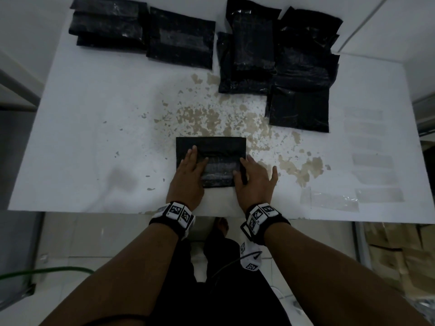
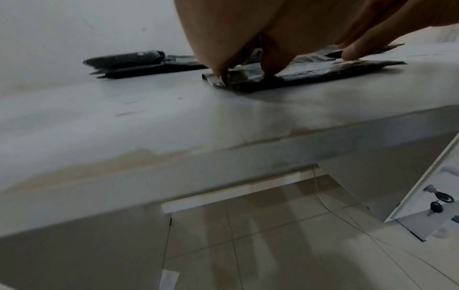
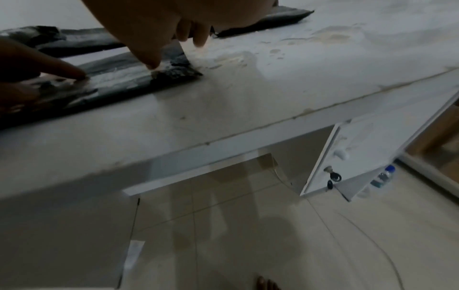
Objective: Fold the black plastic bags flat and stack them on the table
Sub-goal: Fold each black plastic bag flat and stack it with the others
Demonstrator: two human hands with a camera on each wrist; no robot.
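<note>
A folded black plastic bag [image 1: 216, 149] lies flat on the white table [image 1: 94, 137] near its front edge. My left hand [image 1: 191, 165] presses on the bag's left side with straight fingers. My right hand [image 1: 250, 170] lies over its right edge, fingers spread, partly on the table. In the left wrist view my left hand [image 2: 248, 29] bears down on the bag [image 2: 310, 68]. In the right wrist view the right thumb [image 3: 151, 60] pushes the bag [image 3: 119, 78] near its corner. Stacks of folded black bags sit at the back left [image 1: 108, 22], back middle [image 1: 181, 38] and right [image 1: 277, 50].
Worn brown patches [image 1: 211, 118] mark the table's middle. Clear plastic strips [image 1: 374, 158] lie along its right side. Under the table an open cabinet door with keys [image 3: 332, 176] hangs at the right. Cardboard boxes [image 1: 400, 255] stand on the floor at the right.
</note>
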